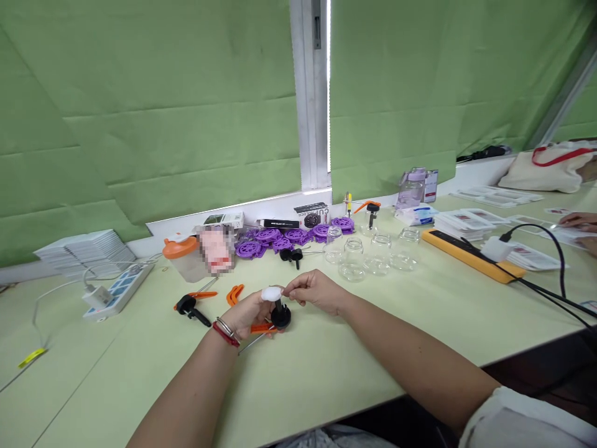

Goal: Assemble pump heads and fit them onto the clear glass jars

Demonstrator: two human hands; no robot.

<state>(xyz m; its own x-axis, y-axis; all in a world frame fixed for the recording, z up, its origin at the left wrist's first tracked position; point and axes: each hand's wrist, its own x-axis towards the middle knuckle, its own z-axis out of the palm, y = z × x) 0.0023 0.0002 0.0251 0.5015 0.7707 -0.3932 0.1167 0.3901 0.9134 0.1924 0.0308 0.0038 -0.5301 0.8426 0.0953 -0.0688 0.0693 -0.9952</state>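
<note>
My left hand (248, 316), with a red band and a bangle at its wrist, is closed around a black-and-orange lid assembly (280, 316). That assembly has a round black part, a short stem, an orange lever and a thin metal rod pointing down to the left. At the top of the stem sits a soft white pad (271, 294). My right hand (317, 291) is closed in a pinch at the pad's right edge. Left of my hands lies a similar assembly (189, 305), and a loose orange lever (234, 295) rests just behind my left hand.
Several glass jars (353, 260) stand behind my right hand. Purple openwork parts (268, 238) are heaped at the back beside an orange-lidded cup (181, 258). Power strips lie left (119, 292) and right (466, 254), with cords. Another person's hand (578, 219) is at far right.
</note>
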